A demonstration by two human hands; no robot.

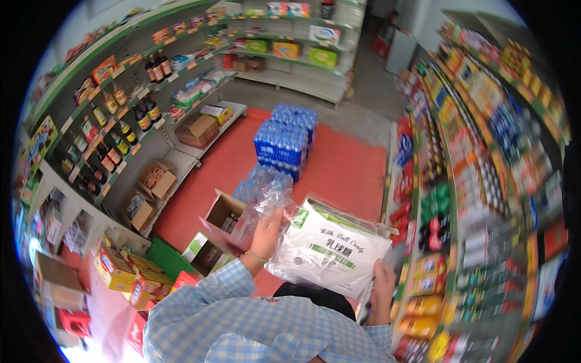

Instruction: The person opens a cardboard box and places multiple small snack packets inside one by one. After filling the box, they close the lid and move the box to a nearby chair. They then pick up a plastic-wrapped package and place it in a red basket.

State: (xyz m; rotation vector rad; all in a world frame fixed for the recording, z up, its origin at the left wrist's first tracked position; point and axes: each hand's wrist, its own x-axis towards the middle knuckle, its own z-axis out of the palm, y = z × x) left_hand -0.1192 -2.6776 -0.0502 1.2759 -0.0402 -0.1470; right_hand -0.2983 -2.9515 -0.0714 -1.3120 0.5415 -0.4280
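Observation:
My left hand [268, 231] grips crumpled clear plastic film [274, 199] at the left side of a white and green printed pack [333, 254]. The pack lies tilted in front of my waist, its lettered face up, with clear wrap over its lower left part. At its right edge, my right hand [383, 279] holds it between thumb and fingers. More green and white packaging shows just behind its top edge. Whether the film in my left hand is joined to the wrap on the pack, I cannot tell.
Shrink-wrapped blue-capped water bottles [283, 140] stand on the red floor [347, 154]. Open cardboard boxes [222, 213] sit by my left arm. Shelves of bottles [109, 156] line the left; packed goods shelves [454, 181] run close along my right. Yellow cartons [115, 270] lie lower left.

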